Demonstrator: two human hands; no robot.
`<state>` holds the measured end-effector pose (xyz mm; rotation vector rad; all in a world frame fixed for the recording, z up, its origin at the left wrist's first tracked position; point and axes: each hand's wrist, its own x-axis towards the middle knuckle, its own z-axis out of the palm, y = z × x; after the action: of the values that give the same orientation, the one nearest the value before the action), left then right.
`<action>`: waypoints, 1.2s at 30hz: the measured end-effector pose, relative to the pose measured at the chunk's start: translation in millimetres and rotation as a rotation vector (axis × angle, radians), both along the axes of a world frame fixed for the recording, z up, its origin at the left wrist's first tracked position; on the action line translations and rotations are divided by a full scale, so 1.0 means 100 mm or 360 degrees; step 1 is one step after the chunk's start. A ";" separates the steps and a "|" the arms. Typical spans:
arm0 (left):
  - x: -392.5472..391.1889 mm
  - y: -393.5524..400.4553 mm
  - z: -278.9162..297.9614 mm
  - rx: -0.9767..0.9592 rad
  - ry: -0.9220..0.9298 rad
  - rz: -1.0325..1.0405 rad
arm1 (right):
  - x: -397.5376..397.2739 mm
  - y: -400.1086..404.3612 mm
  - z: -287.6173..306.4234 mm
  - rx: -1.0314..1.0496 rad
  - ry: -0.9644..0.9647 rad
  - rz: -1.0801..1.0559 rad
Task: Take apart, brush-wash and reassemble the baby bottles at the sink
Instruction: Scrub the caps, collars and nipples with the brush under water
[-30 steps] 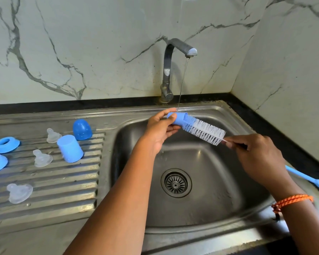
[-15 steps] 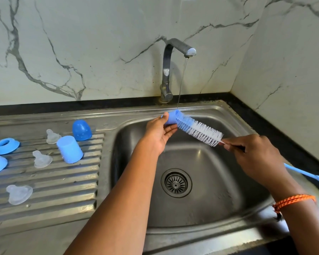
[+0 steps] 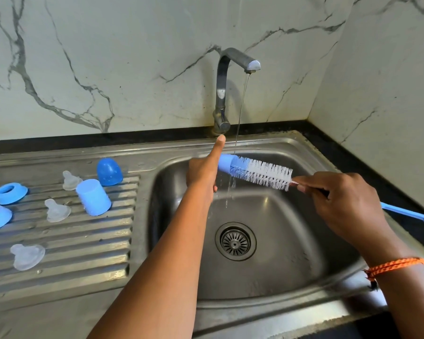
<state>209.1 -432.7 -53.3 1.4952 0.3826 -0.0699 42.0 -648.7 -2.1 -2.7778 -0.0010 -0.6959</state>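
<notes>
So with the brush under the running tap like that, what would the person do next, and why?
Probably shut off the tap. The left hand has its index finger stretched toward the tap's base, while the right hand holds the bottle brush under the thin stream. The brush looks rinsed, so the water seems no longer needed.

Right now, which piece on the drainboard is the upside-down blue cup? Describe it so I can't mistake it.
Start at the steel sink and look left to the ribbed drainboard. Near its middle stands the pale blue cup, mouth down. Unlike the darker blue dome cap behind it, it has straight sides and a flat top, and the clear teats beside it are see-through.
</notes>
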 end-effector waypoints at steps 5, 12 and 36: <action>0.04 0.02 -0.06 -0.0035 0.0075 0.0058 | -0.03 -0.01 0.02 -0.0075 -0.0051 -0.0019; 0.06 0.05 -0.08 -0.0123 0.0236 -0.0081 | -0.01 -0.07 -0.01 -0.0175 -0.0149 -0.0123; 0.06 -0.03 -0.03 -0.0555 0.0157 -0.0231 | 0.07 -0.07 -0.07 0.0197 0.0216 -0.0271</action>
<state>214.9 -436.1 -56.1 1.1749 0.3219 -0.3114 49.2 -655.3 -8.9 -2.7210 0.2986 -0.5257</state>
